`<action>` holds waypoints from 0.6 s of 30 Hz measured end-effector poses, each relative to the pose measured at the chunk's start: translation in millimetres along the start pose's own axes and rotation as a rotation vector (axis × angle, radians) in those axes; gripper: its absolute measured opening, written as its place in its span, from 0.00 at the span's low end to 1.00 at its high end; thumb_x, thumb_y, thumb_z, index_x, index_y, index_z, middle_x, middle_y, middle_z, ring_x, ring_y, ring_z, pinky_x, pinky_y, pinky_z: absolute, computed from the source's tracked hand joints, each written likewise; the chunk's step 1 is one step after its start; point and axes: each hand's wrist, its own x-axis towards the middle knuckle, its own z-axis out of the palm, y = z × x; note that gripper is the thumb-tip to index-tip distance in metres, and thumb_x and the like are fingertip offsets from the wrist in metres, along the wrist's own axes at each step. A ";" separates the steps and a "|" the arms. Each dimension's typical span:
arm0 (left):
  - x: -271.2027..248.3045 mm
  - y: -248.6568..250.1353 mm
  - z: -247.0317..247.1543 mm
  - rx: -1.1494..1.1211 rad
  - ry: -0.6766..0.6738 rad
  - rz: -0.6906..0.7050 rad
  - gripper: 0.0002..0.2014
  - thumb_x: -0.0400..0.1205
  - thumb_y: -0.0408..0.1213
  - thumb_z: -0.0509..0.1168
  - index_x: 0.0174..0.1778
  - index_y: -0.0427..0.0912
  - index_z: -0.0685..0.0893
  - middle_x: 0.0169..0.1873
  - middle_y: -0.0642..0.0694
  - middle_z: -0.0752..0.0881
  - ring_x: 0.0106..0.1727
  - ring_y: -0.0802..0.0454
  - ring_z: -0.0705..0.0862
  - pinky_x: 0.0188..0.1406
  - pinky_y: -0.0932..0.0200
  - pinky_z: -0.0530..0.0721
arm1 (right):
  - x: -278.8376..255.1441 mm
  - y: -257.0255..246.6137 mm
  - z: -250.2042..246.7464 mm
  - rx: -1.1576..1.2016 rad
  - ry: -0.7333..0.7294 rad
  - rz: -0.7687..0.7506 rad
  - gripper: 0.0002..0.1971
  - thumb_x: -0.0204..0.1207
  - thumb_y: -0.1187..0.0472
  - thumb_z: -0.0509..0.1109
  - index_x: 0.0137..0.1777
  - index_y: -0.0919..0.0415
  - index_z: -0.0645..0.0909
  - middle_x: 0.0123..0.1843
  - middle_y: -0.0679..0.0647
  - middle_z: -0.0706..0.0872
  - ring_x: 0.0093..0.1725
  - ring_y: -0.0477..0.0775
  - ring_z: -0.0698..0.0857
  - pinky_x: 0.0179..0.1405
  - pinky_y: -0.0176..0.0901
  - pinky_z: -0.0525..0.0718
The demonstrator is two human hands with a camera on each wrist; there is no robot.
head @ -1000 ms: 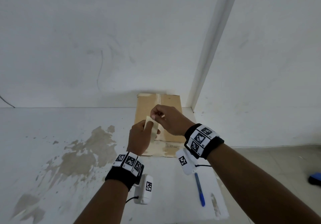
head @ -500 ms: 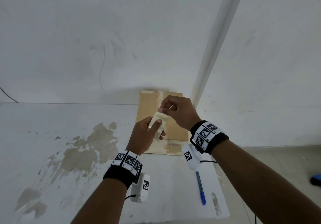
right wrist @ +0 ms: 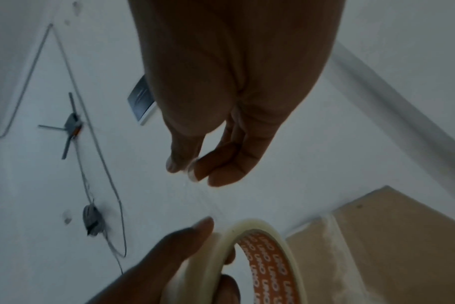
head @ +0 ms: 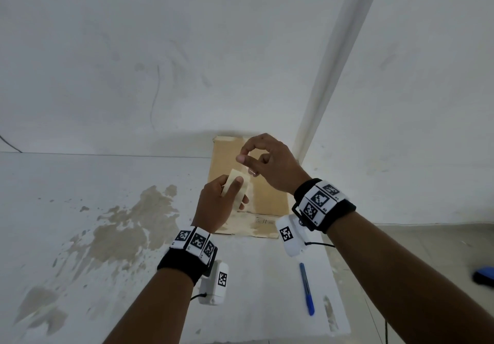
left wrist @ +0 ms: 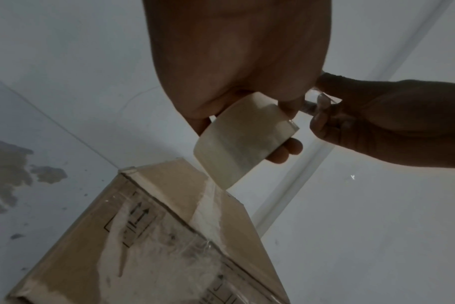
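Observation:
My left hand [head: 222, 199] grips a roll of clear packing tape [head: 236, 186] upright above the near end of a brown cardboard box [head: 267, 191]. The roll's orange printed core [right wrist: 268, 273] shows in the right wrist view. My right hand [head: 263, 160] is just above and right of the roll and pinches the loose end of the tape [left wrist: 316, 96] between thumb and fingers. A short clear strip [head: 247, 170] stretches from the roll to that pinch. The box [left wrist: 169, 236] lies flat, with old torn tape on its top.
The box sits on a white table [head: 107, 290] against a white wall, by a corner trim [head: 328, 63]. A blue pen [head: 306, 287] lies on the table near my right forearm. A brown stain [head: 120, 231] marks the table at left. Something blue [head: 485, 277] lies on the floor at right.
My right hand has risen and drawn away from the roll, pulling a short length of tape free. My left hand has kept hold of the roll and lifted slightly.

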 end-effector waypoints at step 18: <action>3.4 2.1 1.0 -0.044 0.011 0.003 0.12 0.89 0.44 0.64 0.50 0.42 0.90 0.30 0.46 0.93 0.25 0.58 0.88 0.24 0.72 0.80 | -4.5 16.5 12.1 0.040 -0.114 0.117 0.10 0.79 0.53 0.77 0.47 0.62 0.88 0.44 0.46 0.90 0.42 0.41 0.88 0.43 0.28 0.83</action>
